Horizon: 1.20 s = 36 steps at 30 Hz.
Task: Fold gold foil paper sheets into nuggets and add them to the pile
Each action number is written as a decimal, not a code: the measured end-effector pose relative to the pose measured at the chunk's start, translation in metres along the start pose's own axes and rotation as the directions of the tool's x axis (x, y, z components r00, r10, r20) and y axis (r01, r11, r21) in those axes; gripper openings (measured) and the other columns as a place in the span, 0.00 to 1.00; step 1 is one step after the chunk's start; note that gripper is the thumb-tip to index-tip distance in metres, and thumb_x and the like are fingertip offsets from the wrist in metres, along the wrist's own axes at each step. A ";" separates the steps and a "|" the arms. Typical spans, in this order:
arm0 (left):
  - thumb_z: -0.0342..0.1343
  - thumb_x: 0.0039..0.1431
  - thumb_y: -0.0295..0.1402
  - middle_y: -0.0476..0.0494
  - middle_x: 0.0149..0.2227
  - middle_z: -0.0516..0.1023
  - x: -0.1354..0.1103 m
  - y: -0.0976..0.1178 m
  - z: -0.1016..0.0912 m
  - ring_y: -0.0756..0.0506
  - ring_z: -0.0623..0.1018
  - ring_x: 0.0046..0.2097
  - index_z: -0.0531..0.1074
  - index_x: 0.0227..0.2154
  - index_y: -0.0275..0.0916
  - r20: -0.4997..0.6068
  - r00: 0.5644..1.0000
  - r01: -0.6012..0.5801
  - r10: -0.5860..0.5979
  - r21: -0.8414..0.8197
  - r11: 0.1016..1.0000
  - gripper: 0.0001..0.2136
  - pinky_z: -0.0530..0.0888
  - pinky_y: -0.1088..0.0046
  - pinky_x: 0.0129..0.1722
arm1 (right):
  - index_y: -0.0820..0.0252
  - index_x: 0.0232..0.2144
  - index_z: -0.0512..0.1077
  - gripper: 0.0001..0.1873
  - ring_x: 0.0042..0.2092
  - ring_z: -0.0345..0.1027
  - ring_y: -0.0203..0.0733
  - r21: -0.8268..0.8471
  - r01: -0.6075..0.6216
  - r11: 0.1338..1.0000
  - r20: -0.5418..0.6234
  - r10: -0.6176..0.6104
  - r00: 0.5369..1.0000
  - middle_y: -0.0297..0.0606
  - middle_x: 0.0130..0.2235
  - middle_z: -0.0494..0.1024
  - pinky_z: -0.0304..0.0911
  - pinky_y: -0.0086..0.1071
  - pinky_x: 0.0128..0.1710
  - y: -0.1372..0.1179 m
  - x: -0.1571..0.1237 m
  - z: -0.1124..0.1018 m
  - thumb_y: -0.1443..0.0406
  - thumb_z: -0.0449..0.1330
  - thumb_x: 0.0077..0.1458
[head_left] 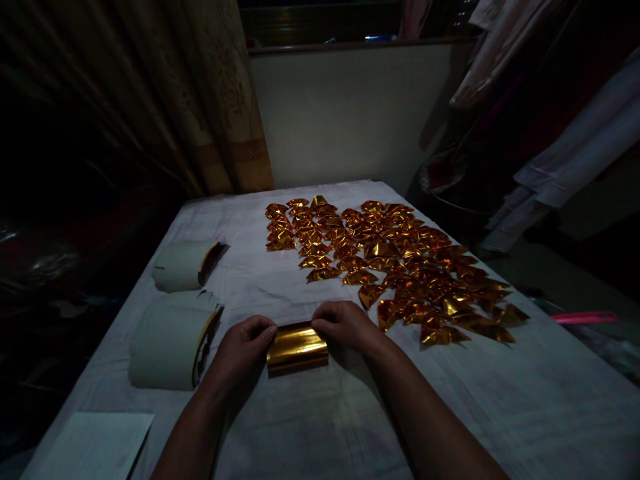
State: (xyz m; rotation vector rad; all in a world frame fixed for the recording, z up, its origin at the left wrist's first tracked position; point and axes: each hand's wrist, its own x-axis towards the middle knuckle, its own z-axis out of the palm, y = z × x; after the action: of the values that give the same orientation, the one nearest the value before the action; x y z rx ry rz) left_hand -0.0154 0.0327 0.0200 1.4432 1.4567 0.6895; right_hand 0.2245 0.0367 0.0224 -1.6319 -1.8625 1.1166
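A shiny sheet of gold foil paper (297,348), curved into a roll shape, is held just over the cloth-covered table (280,433). My left hand (249,343) pinches its upper left corner between thumb and fingers. At the upper right corner, my right hand (345,323) grips it the same way. Beyond and to the right lie many folded gold foil pieces (380,251), spread in rough rows. Two curved stacks of pale paper sheets (165,340) stand left of my left hand, one behind the other.
A flat white sheet (95,443) lies at the table's near left corner. A patterned curtain (220,100) hangs behind the table beside a pale wall (350,113). Clothes (575,153) hang at the right, above a pink handle-like object (585,318) off the table's edge.
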 end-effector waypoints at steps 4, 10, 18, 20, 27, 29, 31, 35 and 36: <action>0.57 0.53 0.47 0.46 0.27 0.76 -0.001 0.001 0.002 0.43 0.74 0.32 0.75 0.26 0.39 -0.031 1.000 -0.004 0.006 0.070 0.998 0.15 0.68 0.72 0.32 | 0.57 0.32 0.81 0.07 0.34 0.72 0.38 0.010 -0.021 1.000 -0.007 0.021 1.000 0.32 0.30 0.81 0.58 0.28 0.32 0.001 0.001 0.001 0.64 0.62 0.54; 0.51 0.57 0.45 0.48 0.26 0.77 -0.007 0.014 0.007 0.43 0.75 0.32 0.73 0.25 0.43 -0.056 0.998 -0.021 0.042 0.335 0.942 0.14 0.65 0.71 0.33 | 0.54 0.30 0.81 0.07 0.38 0.73 0.40 -0.121 -0.023 0.992 -0.076 0.014 0.997 0.34 0.34 0.82 0.59 0.29 0.36 -0.004 0.002 0.004 0.65 0.62 0.54; 0.45 0.63 0.41 0.45 0.32 0.76 -0.011 0.012 0.013 0.42 0.76 0.36 0.69 0.28 0.43 -0.063 0.988 -0.085 0.142 0.543 0.835 0.13 0.65 0.69 0.36 | 0.52 0.32 0.80 0.07 0.41 0.74 0.42 -0.241 -0.053 0.969 -0.111 0.027 0.993 0.36 0.37 0.82 0.58 0.30 0.39 -0.008 0.002 0.011 0.66 0.61 0.54; 0.44 0.64 0.40 0.45 0.32 0.76 -0.010 0.011 0.013 0.42 0.76 0.36 0.68 0.28 0.43 -0.046 0.991 -0.081 0.129 0.565 0.821 0.12 0.65 0.69 0.37 | 0.52 0.32 0.80 0.07 0.42 0.73 0.42 -0.267 -0.050 0.962 -0.107 0.022 0.994 0.36 0.38 0.82 0.58 0.30 0.38 -0.008 0.001 0.011 0.65 0.61 0.54; 0.45 0.65 0.38 0.45 0.33 0.75 -0.012 0.017 0.013 0.43 0.75 0.37 0.67 0.28 0.43 -0.030 0.992 -0.072 0.120 0.651 0.756 0.11 0.63 0.70 0.36 | 0.52 0.33 0.79 0.06 0.41 0.72 0.42 -0.303 -0.052 0.952 -0.112 0.019 0.994 0.36 0.39 0.81 0.57 0.31 0.39 -0.008 0.000 0.013 0.65 0.60 0.56; 0.47 0.64 0.38 0.46 0.33 0.75 -0.013 0.018 0.011 0.43 0.75 0.36 0.67 0.28 0.42 -0.038 0.995 -0.047 0.096 0.661 0.749 0.11 0.62 0.71 0.35 | 0.53 0.33 0.79 0.06 0.42 0.72 0.42 -0.310 -0.050 0.949 -0.112 0.016 0.994 0.36 0.39 0.81 0.57 0.31 0.39 -0.008 0.000 0.013 0.65 0.60 0.56; 0.48 0.64 0.38 0.47 0.33 0.76 -0.014 0.019 0.010 0.44 0.75 0.36 0.67 0.28 0.42 -0.047 0.996 -0.021 0.070 0.661 0.750 0.10 0.61 0.71 0.34 | 0.53 0.33 0.78 0.06 0.41 0.72 0.42 -0.314 -0.053 0.948 -0.112 0.018 0.994 0.36 0.39 0.81 0.56 0.31 0.39 -0.009 0.000 0.013 0.64 0.61 0.56; 0.48 0.65 0.37 0.48 0.33 0.76 -0.013 0.020 0.009 0.45 0.75 0.36 0.67 0.28 0.41 -0.065 0.996 -0.004 0.063 0.666 0.746 0.10 0.61 0.72 0.34 | 0.54 0.34 0.78 0.05 0.41 0.71 0.40 -0.303 -0.051 0.952 -0.120 0.015 0.993 0.35 0.38 0.80 0.55 0.30 0.38 -0.009 0.000 0.013 0.65 0.61 0.56; 0.48 0.65 0.37 0.48 0.33 0.76 -0.013 0.020 0.009 0.45 0.75 0.36 0.67 0.28 0.41 -0.067 0.996 -0.002 0.064 0.674 0.739 0.10 0.61 0.72 0.34 | 0.54 0.34 0.78 0.05 0.40 0.71 0.39 -0.299 -0.050 0.953 -0.124 0.013 0.992 0.34 0.38 0.80 0.55 0.30 0.38 -0.009 -0.001 0.014 0.65 0.61 0.56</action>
State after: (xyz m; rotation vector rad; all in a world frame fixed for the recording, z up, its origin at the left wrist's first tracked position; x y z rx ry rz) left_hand -0.0006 0.0215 0.0366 2.0088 1.8634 0.2276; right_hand 0.2089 0.0322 0.0217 -1.8540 -2.0092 0.7509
